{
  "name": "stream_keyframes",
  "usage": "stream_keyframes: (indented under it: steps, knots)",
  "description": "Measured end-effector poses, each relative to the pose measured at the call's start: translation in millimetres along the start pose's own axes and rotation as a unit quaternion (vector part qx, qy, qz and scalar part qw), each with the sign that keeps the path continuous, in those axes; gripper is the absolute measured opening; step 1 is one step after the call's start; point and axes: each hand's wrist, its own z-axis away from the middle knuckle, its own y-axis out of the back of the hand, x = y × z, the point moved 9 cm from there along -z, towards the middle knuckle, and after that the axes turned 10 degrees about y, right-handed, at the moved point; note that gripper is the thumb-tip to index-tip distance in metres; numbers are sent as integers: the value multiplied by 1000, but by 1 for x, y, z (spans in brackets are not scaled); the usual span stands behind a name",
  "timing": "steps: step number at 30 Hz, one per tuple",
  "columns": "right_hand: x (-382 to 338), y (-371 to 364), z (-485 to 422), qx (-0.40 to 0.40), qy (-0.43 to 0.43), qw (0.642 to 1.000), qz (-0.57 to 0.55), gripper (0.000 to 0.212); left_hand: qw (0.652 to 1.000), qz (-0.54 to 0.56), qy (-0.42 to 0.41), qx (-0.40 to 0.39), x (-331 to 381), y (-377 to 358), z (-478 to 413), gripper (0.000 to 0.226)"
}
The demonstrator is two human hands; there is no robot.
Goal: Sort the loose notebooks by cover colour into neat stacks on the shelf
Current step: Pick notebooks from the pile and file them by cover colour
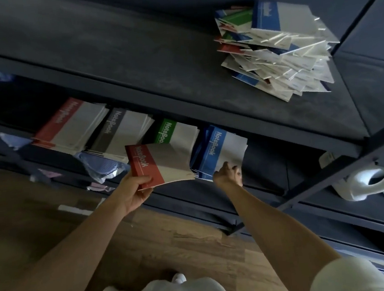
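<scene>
My left hand [133,191] grips a small bundle of red-spined notebooks [160,163] in front of the second shelf. My right hand [228,174] touches the near edge of the blue stack [221,150] on that shelf, fingers curled at its lower corner. To the left on the same shelf lie a green stack [173,132], a grey stack [123,128] and a red stack [71,120]. A loose, jumbled pile of mixed notebooks [275,48] sits on the top shelf at the right.
The dark metal shelf unit [131,64] runs diagonally across the view. Plastic-wrapped items [101,165] lie on a lower shelf, and white paper rolls [373,184] sit lower right. Wooden floor [172,241] lies below, with my white shoe [178,278].
</scene>
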Motion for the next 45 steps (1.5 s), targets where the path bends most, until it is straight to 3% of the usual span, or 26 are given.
stream_keyframes:
  steps: [7,14,20,25,37,45]
  knots:
    - [-121,-51,28,-42,155,980,115,57,995,38,-75,46,48,68,24,26]
    - [-240,-134,79,-71,212,965,134,54,993,54,-99,37,110,188,72,37]
    - [-296,-188,114,-68,195,967,151,51,994,62,-86,34,144,259,90,50]
    - [-311,-195,123,-60,175,969,165,49,996,51,-62,30,161,277,85,42]
    - [-349,-180,64,-44,151,976,153,55,999,10,-50,-1,213,249,37,41]
    - [-346,-176,36,-43,108,985,126,59,996,87,-13,22,223,242,40,26]
